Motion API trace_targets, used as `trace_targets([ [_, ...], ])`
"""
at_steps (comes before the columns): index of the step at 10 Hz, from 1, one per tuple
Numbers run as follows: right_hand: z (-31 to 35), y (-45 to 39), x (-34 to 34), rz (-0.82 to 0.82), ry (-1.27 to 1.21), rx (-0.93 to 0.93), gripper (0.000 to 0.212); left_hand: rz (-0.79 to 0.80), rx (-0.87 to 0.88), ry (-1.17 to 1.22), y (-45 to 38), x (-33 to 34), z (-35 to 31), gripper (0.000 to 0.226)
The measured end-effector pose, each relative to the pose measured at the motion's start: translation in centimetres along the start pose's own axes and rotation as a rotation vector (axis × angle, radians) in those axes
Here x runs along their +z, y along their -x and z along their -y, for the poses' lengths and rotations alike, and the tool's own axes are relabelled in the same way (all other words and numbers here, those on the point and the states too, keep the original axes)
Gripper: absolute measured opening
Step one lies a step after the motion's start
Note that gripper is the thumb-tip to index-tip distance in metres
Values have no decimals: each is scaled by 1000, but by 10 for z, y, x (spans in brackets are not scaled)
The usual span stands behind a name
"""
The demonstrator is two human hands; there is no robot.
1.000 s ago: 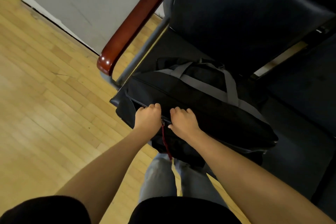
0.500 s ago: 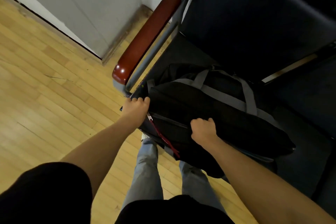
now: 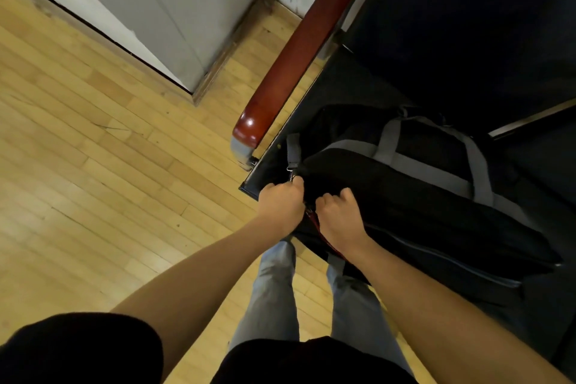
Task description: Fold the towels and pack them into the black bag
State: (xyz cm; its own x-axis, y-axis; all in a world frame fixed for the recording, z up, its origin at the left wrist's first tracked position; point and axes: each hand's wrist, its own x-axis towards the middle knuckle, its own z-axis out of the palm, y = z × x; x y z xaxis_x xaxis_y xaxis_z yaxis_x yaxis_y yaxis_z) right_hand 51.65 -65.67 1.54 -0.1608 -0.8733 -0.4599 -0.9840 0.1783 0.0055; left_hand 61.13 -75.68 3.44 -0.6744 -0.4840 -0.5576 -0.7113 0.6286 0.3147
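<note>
Both of our hands are curled into fists on the near left corner of the black fabric duffel bag with grey webbing straps [image 3: 414, 196]. Our left hand [image 3: 282, 206] grips the bag's end just below a small metal strap clip [image 3: 292, 172], and our right hand [image 3: 338, 218] grips the bag's top edge just beside it. A thin red cord [image 3: 318, 226] runs down between the two hands. We cannot tell exactly what each grip pinches, since the fingers are folded under.

That bag lies on its side on the dark padded seat [image 3: 352, 84] of a chair with a glossy reddish-brown wooden armrest [image 3: 293, 62], hanging slightly over the seat's front edge. Its long zip line [image 3: 442, 256] looks closed. Our legs in light blue jeans [image 3: 271, 299] stand on the pale wooden plank floor [image 3: 103, 184].
</note>
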Motion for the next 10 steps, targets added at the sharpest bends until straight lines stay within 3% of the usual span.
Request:
trace_targets([
  [2, -25, -5, -8, -60, -95, -176, 26, 21, -18, -69, -20, -2, 20, 19],
  [5, -35, -5, 3, -199, -254, -129, 21, 104, -83, -78, -60, 24, 46, 21],
  [7, -37, 1, 2, -111, -351, -122, 28, 54, -123, -14, -56, 31, 48, 10],
  [8, -45, 7, -9, 27, -449, -71, 17, 14, -175, 111, -42, 21, 48, 15],
  [10, -74, 32, -60, -105, -752, 252, 13, -160, -171, 485, -15, -24, 22, 18],
])
